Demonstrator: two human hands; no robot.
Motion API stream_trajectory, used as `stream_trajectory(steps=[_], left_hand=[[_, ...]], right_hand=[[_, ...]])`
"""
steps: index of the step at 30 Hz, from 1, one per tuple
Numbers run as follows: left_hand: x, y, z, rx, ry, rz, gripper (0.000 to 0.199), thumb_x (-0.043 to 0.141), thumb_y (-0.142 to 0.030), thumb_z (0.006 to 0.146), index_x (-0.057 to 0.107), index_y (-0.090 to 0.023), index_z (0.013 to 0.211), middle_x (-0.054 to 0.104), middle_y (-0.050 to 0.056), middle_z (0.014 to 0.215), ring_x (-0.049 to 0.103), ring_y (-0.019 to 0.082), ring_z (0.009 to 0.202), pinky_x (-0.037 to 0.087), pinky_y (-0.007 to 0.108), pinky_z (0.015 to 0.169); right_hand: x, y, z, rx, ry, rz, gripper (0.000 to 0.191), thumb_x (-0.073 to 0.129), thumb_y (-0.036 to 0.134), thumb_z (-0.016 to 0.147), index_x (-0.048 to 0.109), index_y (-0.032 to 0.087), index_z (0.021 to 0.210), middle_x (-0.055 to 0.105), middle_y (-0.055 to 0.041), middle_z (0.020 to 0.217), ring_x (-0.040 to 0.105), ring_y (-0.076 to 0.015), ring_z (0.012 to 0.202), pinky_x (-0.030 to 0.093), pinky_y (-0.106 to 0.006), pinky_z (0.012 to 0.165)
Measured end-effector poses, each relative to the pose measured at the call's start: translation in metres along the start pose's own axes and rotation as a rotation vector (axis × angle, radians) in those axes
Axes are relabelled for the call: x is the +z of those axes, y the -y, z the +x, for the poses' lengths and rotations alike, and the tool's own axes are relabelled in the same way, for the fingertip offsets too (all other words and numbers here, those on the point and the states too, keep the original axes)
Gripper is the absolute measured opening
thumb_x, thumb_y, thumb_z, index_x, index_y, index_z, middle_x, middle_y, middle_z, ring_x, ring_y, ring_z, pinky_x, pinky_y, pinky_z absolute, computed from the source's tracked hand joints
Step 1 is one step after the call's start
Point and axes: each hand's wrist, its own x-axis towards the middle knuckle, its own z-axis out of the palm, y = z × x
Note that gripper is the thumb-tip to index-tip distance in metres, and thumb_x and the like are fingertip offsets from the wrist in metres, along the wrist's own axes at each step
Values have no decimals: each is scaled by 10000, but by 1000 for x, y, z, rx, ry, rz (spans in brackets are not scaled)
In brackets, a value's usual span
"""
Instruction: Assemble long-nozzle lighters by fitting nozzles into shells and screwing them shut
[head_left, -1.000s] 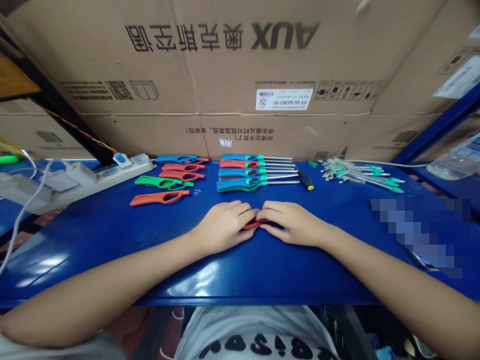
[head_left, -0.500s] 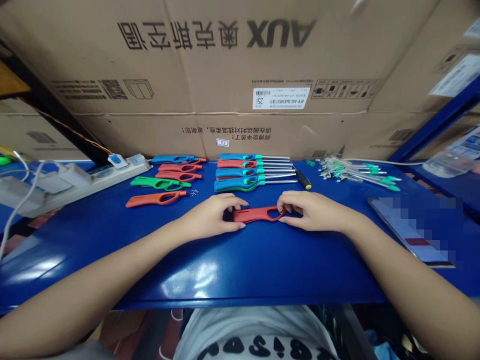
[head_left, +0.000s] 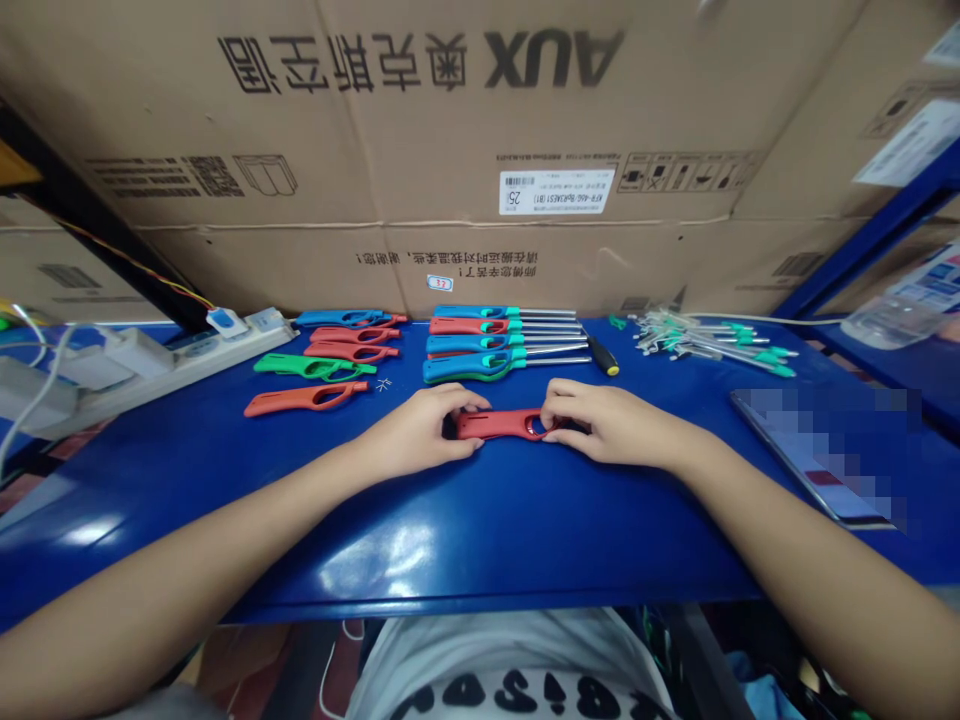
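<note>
A red lighter handle shell (head_left: 495,424) lies crosswise in front of me, low over the blue table. My left hand (head_left: 427,428) is closed round its left end, thumb in front and fingers behind. At the other end, my right hand (head_left: 596,420) pinches the part by the trigger opening, and its fingertips cover that tip. Behind my hands lie several assembled lighters (head_left: 472,366) in blue and red with metal tubes. Left of them are loose handle shells (head_left: 300,399) in orange, green, red and blue.
A black and yellow screwdriver (head_left: 602,355) lies beside the lighter tubes. Metal rods with green ends (head_left: 712,340) are heaped at the back right, with a phone (head_left: 814,455) in front. A power strip (head_left: 187,365) stands left; a cardboard box (head_left: 420,130) closes off the back.
My right hand has shifted slightly left along the red shell, closer to my left hand. The whole view has moved a little too. Both hands keep their hold.
</note>
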Motion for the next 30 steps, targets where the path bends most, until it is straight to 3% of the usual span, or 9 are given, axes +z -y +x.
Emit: stream_trajectory(steps=[10,12,16,20,24,30], left_hand=[[-3,3,0,24,-28,120,473,681,-297,858,611,-168,1307,674,108,1240,660,241,1043,543,359,877],[-4,3,-1,29,-27,136,437,661,-290,873,619,-163,1288,678,105,1184,664,225,977,546,346,837],[-4,4,-1,36,-28,174,395,629,-322,909,621,-193,1283,663,83,1116,650,198,882,553,348,809],[-4,3,-2,81,-39,247,328,587,-311,951,625,-200,1258,644,90,1177,629,230,1033,534,394,919],[-3,-7,-6,173,-84,352,269,535,-333,996,656,-194,1192,609,107,1249,568,262,1155,480,438,1013],[2,-27,-14,213,14,380,441,582,-565,946,658,-240,1233,604,107,1300,560,292,1188,456,457,1013]], right_hand=[[-9,-1,0,84,-301,-27,150,490,274,999,609,195,952,672,-79,960,608,-198,843,445,-309,737],[-11,-2,-2,86,-250,-9,156,507,263,985,623,188,913,681,-68,913,603,-183,797,438,-298,717],[-10,-1,-2,81,10,46,177,565,285,955,631,184,825,663,-30,805,551,-136,661,382,-258,612],[-7,-2,-1,123,65,11,350,608,440,937,568,181,705,620,-9,726,492,-114,593,310,-247,542],[-13,-15,-1,188,-68,-81,379,537,483,965,604,190,734,655,-31,768,550,-146,667,355,-271,598],[-34,-71,-20,651,-441,-356,148,559,271,890,666,193,957,675,-128,1041,620,-297,961,451,-383,770]])
